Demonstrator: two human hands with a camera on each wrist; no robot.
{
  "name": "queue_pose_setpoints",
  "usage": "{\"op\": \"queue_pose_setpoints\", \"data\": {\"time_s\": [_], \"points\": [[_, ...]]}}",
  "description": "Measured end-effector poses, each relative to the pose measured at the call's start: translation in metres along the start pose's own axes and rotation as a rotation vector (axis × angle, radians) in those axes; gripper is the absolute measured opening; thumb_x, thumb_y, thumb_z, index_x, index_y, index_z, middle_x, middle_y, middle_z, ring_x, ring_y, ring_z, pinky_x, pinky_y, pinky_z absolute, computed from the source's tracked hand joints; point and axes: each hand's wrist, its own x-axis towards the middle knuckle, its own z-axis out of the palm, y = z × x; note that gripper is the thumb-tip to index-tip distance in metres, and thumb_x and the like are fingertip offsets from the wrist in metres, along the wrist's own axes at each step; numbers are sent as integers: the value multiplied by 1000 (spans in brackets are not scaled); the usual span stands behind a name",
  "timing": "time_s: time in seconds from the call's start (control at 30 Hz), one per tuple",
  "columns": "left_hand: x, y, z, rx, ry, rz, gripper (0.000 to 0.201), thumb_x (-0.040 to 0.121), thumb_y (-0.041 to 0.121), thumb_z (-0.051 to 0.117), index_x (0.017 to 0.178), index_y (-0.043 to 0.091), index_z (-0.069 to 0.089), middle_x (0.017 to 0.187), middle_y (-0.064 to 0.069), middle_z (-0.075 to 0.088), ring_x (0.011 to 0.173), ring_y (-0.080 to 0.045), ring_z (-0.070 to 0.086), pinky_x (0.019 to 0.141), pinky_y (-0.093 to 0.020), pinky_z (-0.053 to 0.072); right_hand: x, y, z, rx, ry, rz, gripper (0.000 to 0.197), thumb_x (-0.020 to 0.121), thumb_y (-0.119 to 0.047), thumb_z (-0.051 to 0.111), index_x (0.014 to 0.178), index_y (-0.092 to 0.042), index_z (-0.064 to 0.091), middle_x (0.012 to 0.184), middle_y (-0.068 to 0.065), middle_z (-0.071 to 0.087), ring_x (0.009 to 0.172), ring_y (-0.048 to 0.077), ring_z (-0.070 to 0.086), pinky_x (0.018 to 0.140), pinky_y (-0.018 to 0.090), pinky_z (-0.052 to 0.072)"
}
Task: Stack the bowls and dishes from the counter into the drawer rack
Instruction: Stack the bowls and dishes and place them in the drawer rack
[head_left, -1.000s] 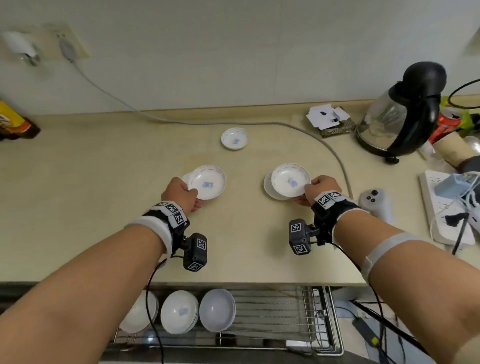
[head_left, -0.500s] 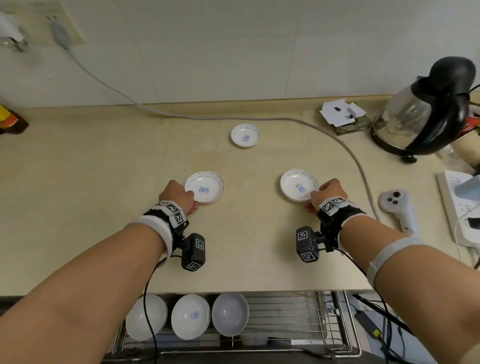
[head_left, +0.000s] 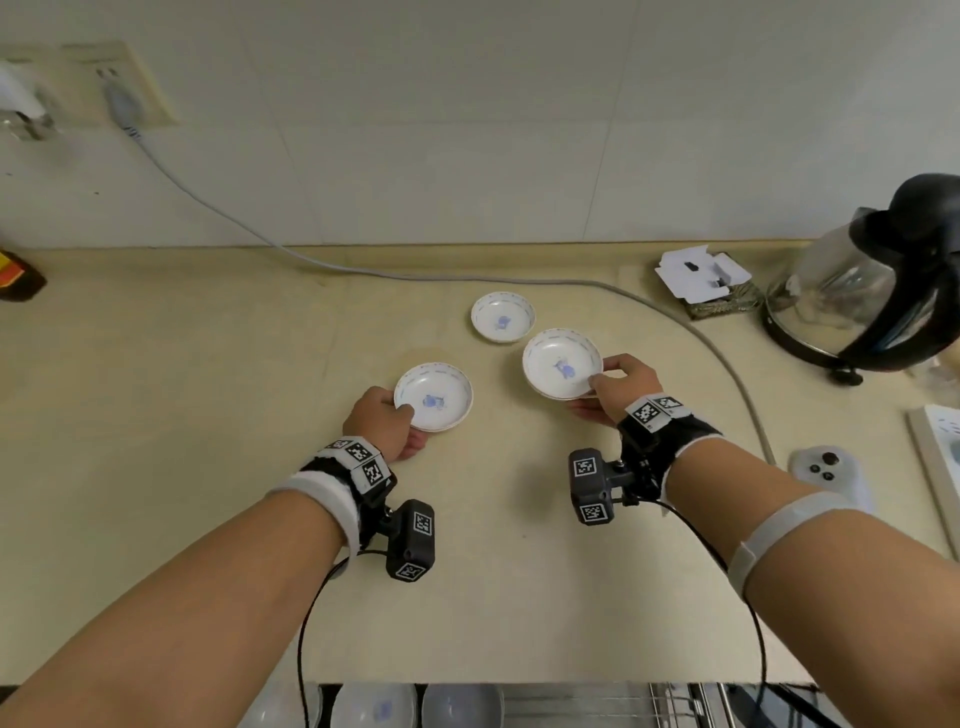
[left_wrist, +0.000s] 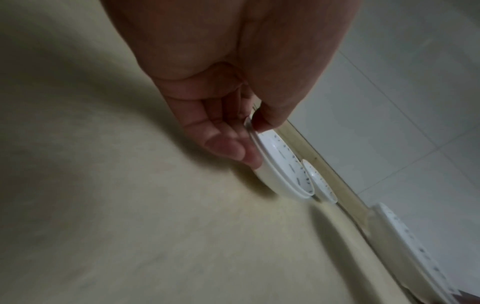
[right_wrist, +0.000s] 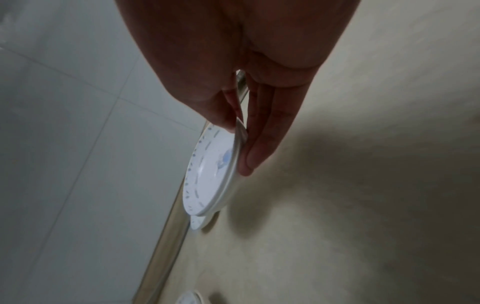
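Observation:
My left hand (head_left: 402, 415) (left_wrist: 253, 133) pinches the near rim of a white dish with a blue motif (head_left: 434, 397) (left_wrist: 280, 170), thumb on top and fingers beneath; it looks like two nested dishes, tilted just above the counter. Gripped the same way, a like dish (head_left: 562, 364) (right_wrist: 210, 174) with a second rim under it is held off the counter by my right hand (head_left: 597, 379) (right_wrist: 240, 139). A third small dish (head_left: 503, 317) (left_wrist: 319, 183) lies flat just behind it. The drawer rack (head_left: 597, 706) shows at the bottom edge with white bowls (head_left: 382, 706) in it.
A glass kettle (head_left: 872, 306) stands at the far right, beside a small box of cards (head_left: 706, 280). A grey cable (head_left: 571, 283) runs from the wall socket across the counter. A white controller (head_left: 826, 467) and a power strip (head_left: 940, 447) lie on the right.
Half a second ago both sets of dishes lay flat on the counter under my hands. Now each is lifted, and the right one has moved left toward the far dish. The view has tilted up.

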Motion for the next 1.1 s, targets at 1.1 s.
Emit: {"op": "queue_pose_setpoints", "data": {"time_s": [1.1], "points": [[100,108,89,266,-150,240,48,92,19,47,138,28,56,98,-10,71,96,-37,70,88,-46,58,106,-37,92,-113,-141,-115,24,101,-25,40,100,-16,62,83,20,73,81,40,75,77,51,62]]}}
